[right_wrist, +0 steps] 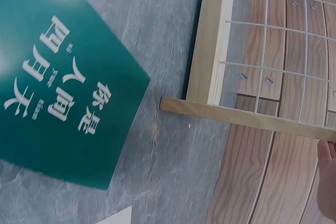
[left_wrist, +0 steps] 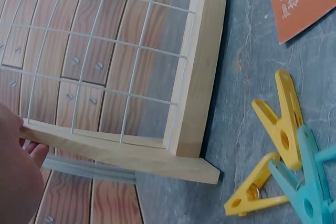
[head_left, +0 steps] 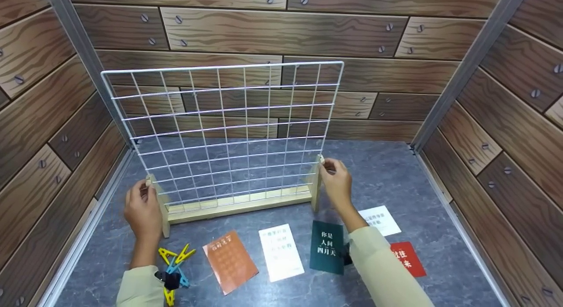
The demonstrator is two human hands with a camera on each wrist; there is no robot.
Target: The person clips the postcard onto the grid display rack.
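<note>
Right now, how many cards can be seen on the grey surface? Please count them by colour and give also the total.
Orange card: 1
White cards: 2
Dark green card: 1
Red card: 1
Total: 5

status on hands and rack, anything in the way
Left hand on left post, right hand on right post. Rack standing on table. Clips and cards in front, seemingly clear.

Wire grid [head_left: 246, 127] ahead, room behind it
</note>
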